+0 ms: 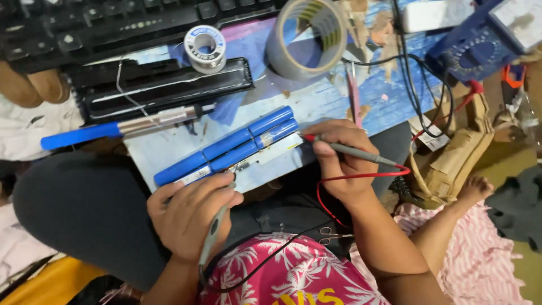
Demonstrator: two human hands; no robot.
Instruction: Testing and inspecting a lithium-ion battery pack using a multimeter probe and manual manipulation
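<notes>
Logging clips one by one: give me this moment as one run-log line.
left hand: holds black probe at pack's near end | right hand: holds red probe at far end | pack: blue cells on board | meter: top right

- We find bare board (316, 104) just beyond the blue battery pack (228, 146), open between the black casing (164, 85) and tape roll (307, 36).
- The soldering iron (121, 129) bars the left approach.
- Our right hand (339, 161), red lead (361, 183) and the meter's cables (420, 96) crowd the right edge.
</notes>
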